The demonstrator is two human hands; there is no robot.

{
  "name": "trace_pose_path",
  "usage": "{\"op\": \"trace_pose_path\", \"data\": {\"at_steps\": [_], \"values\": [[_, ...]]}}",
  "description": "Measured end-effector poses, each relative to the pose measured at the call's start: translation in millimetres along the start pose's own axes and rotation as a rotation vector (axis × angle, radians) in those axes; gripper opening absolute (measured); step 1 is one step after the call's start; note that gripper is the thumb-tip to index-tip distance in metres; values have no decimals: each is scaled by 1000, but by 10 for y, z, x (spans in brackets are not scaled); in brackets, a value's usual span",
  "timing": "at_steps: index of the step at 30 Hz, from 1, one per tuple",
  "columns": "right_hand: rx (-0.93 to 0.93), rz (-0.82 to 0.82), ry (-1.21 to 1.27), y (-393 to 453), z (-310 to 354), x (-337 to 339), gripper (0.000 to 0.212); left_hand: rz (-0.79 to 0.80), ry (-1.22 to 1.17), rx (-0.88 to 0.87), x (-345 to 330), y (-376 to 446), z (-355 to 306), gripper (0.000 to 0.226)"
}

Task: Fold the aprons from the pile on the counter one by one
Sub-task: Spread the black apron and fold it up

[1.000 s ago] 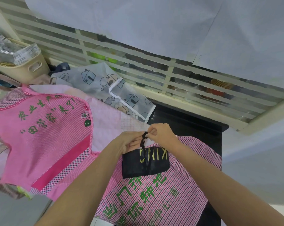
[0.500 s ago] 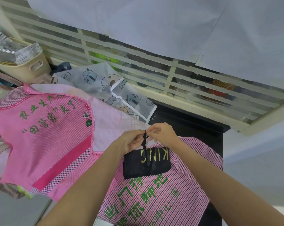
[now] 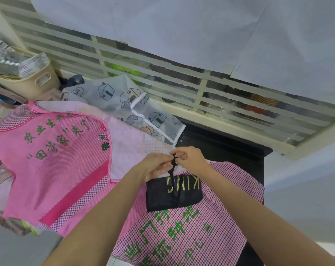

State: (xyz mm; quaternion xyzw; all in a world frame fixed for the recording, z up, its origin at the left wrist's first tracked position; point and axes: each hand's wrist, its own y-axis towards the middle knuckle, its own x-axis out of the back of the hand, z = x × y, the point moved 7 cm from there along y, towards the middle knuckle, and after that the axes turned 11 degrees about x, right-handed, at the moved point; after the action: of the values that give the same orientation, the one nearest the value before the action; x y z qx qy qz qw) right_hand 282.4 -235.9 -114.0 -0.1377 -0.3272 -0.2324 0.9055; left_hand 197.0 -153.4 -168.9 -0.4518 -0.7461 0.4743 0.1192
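Nearest, below both wrists, the folded black apron point(image 3: 174, 192) lies on a checked pink apron point(image 3: 191, 237), kept flat there. Just above it, the left hand point(image 3: 155, 167) and right hand point(image 3: 189, 160) pinch its black strap point(image 3: 173, 163), probably to tidy it. Left of the hands waits the pile point(image 3: 53, 160) on the desk point(image 3: 230, 148).
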Motion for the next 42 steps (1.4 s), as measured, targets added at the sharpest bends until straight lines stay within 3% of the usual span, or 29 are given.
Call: {"op": "trace_pose_path", "data": {"at_steps": [3,9,13,18,23,27,33,37,42], "values": [[3,27,-103,22,-10,3,24,38,55,-19,-27,-28,-21,5],[-132,32,-45,11,-103,0,24,-29,199,-123,-24,-43,-76,3],[-215,36,62,-7,-169,7,22,-124,320,-258,-39,-71,-141,14],[-304,19,307,-35,-177,26,24,-169,284,-360,-58,-130,-214,23],[-305,108,204,-29,-162,-10,27,-273,395,-368,-21,-80,-222,21],[-198,110,-3,22,-92,7,20,-276,455,-326,-28,-44,-213,23],[52,33,-164,40,42,47,13,-88,50,-103,-9,-28,-96,11],[11,21,-183,22,-10,65,18,-104,-142,-59,-3,-54,-39,16],[-82,17,-28,-15,-82,64,20,-137,-120,-55,-12,-64,-38,18]]}}
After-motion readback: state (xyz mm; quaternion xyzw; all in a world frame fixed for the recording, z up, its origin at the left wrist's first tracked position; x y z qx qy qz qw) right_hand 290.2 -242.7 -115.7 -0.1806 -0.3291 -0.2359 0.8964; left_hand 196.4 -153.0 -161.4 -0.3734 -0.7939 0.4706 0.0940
